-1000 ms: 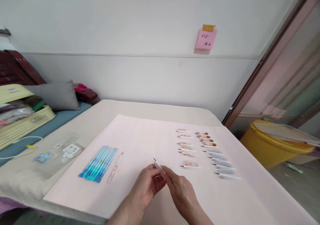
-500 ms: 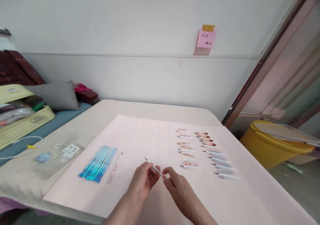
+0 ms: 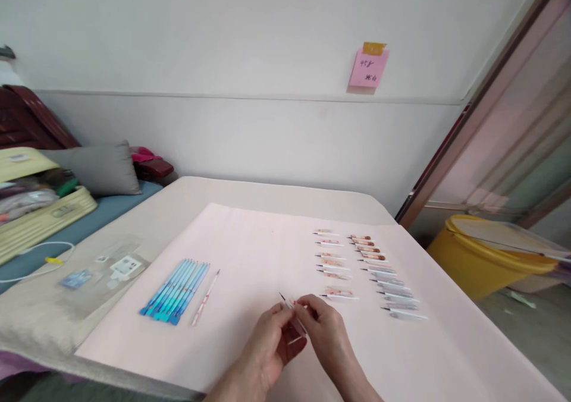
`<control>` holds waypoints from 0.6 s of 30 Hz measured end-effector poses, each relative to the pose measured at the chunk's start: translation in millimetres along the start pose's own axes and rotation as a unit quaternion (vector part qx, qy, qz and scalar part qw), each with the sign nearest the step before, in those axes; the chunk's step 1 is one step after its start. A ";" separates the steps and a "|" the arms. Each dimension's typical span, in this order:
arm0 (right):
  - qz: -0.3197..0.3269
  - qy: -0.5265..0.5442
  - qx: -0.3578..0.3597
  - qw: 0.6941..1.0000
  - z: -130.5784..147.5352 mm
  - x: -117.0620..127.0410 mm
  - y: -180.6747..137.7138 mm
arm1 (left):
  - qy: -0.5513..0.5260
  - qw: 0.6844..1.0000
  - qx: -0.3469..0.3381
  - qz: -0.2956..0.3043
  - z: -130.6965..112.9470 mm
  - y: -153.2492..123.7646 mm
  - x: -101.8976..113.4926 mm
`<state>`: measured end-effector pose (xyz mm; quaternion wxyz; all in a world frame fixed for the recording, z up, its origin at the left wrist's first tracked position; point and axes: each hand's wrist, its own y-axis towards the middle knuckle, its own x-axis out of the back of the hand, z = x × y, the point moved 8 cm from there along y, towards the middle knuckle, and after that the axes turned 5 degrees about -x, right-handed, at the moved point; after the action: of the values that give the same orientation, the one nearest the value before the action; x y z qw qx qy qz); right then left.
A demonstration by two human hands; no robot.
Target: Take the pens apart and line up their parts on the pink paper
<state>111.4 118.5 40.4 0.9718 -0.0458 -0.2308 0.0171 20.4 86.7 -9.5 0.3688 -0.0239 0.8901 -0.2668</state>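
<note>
In our left hand (image 3: 267, 336) and right hand (image 3: 323, 324) we have a slim dark-tipped pen (image 3: 286, 301), low above the pale pink sheet (image 3: 250, 235). The left fingers curl closed around it; the right thumb and forefinger pinch it, with only a small gap showing in the bent hand. A red-patterned part shows beside its white shaft; we cannot tell whether the two are joined.

As we judge it, much of the sorting by state is done. To our right, a nearer column (image 3: 341, 297) and a farther column (image 3: 392, 285) hold mostly white rods beside patterned or greyish pieces, apparently separate parts. To our left, the blue pens (image 3: 176, 292) and one red-patterned pen (image 3: 206, 298) look whole. That leaves the one we hold, seemingly between the two states.
</note>
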 end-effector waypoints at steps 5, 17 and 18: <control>-0.020 -0.002 0.000 1.000 -1.3 0.0 -2.2 | 0.008 1.000 -0.004 0.010 -1.1 -3.9 -3.3; 0.125 0.184 -0.115 0.968 -7.7 -19.9 -3.3 | -0.011 0.997 -0.081 -0.005 -21.2 1.9 1.3; 0.132 0.203 -0.126 0.962 -6.9 -21.4 -5.0 | 0.002 0.996 -0.083 -0.015 -21.2 2.4 4.2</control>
<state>95.4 111.8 25.1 0.9736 -0.2008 -0.0211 0.1062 3.5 97.5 -1.0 0.3595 -0.0669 0.9095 -0.1976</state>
